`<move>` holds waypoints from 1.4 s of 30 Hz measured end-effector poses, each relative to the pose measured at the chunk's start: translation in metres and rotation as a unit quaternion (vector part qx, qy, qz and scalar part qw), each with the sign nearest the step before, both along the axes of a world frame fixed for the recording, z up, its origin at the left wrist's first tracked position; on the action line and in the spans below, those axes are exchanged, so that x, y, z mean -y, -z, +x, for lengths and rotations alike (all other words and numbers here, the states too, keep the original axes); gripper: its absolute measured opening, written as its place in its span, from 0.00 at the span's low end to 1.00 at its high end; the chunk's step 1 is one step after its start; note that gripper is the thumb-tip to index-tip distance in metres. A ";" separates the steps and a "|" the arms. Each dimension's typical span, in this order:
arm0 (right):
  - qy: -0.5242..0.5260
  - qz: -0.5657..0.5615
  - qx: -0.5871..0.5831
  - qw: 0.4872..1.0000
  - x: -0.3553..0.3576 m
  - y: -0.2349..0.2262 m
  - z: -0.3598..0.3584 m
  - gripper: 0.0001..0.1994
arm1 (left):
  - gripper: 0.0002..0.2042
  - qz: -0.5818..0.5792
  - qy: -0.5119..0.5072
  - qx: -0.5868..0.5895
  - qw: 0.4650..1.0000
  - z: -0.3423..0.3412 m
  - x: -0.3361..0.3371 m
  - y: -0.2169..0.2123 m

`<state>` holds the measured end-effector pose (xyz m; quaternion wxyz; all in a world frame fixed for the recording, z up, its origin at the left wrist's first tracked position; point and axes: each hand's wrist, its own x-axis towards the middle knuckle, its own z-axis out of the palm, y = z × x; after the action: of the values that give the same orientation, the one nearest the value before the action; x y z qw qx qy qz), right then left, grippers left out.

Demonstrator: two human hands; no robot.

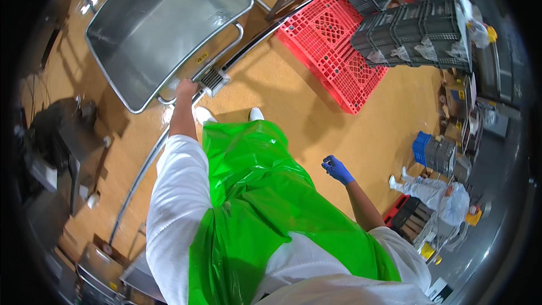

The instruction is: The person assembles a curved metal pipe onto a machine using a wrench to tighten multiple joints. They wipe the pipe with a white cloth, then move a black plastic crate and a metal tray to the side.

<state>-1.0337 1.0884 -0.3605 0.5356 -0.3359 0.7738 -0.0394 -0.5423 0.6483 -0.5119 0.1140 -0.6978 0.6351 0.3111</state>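
A large steel tub cart (161, 28) with a rounded rim stands ahead on the left, and its inside looks bare and shiny. My left hand (186, 88), with no blue glove showing on it, is closed around the near end of the tub's tubular handle (232, 49). Out to the right of my body, my right hand (337, 170) hangs in a blue glove above the floor. Its fingers are loosely bent and apart, and I see nothing in them. A green plastic apron (248, 192) covers my front over white sleeves.
A floor drain grate (214, 81) lies beside the tub handle. Ahead right, a red plastic pallet (333, 45) bears stacked grey crates (415, 31). A person in white (432, 192) stands at the right near blue and grey crates (435, 151). Dark equipment (65, 135) stands left.
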 end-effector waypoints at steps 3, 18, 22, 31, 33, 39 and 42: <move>-0.008 -0.031 0.002 0.999 0.001 0.017 -0.047 0.13 | 0.19 -0.014 -0.006 0.035 0.999 -0.022 -0.052 -0.005; -0.023 -0.027 0.009 0.999 -0.015 0.056 -0.267 0.11 | 0.17 0.135 -0.076 0.058 0.986 -0.162 -0.306 -0.018; -0.189 -0.187 0.074 0.961 0.029 0.122 -0.265 0.13 | 0.15 0.106 -0.123 0.011 0.987 -0.214 -0.384 -0.009; 0.070 0.150 0.304 0.938 0.068 0.142 -0.128 0.13 | 0.20 0.146 -0.178 -0.014 0.973 -0.322 -0.546 0.007; 0.046 0.095 0.340 0.935 0.050 0.209 -0.170 0.07 | 0.19 0.167 -0.157 -0.018 0.973 -0.351 -0.567 0.016; 0.132 0.169 0.346 0.914 -0.022 0.175 -0.193 0.06 | 0.16 0.208 -0.225 -0.010 0.952 -0.434 -0.672 0.022; 0.092 0.151 0.300 0.937 -0.055 0.165 -0.225 0.06 | 0.17 0.149 -0.194 -0.040 0.969 -0.467 -0.711 0.004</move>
<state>-1.2587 1.1432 -0.5256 0.7813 -0.1510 0.6016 -0.0700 -1.0093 1.3594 -0.5155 0.1287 -0.7699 0.4381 0.4458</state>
